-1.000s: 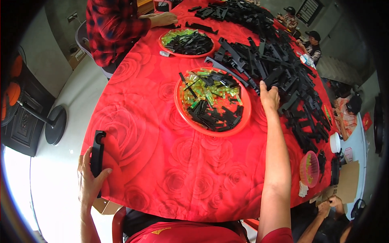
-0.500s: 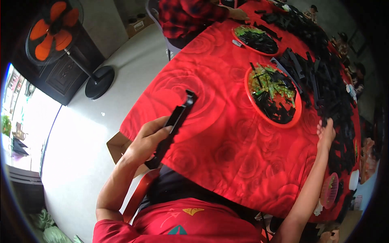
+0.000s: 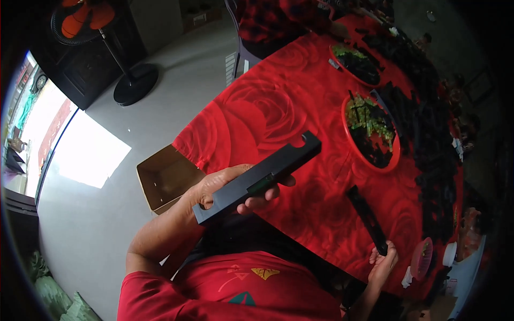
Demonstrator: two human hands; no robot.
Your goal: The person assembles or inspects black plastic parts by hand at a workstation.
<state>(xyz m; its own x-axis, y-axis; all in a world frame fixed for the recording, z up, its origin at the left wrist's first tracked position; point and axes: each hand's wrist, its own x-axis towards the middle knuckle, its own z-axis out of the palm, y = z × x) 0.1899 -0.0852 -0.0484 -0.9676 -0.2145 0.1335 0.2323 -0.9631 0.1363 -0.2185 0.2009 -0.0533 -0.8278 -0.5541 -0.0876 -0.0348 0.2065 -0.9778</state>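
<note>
Left hand [image 3: 227, 176] wrapped around long dark-grey notched bar [image 3: 257, 179], blocking part of red rose-print tablecloth [image 3: 257, 107]. Right hand [image 3: 384, 260] grips slim black bar [image 3: 367, 219] by near end. Open brown cardboard box [image 3: 154, 184] left. Beyond: round red tray [image 3: 397, 153], small green-and-black pieces [image 3: 369, 120] inside; black-bar heap [image 3: 433, 144]; orange-bladed fan [image 3: 79, 25].

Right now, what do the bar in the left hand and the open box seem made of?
The dark bar: probably matte plastic, from its smooth, low-gloss face; painted metal possible. The open box: likely uncoated cardboard, given its dull brown walls.
</note>
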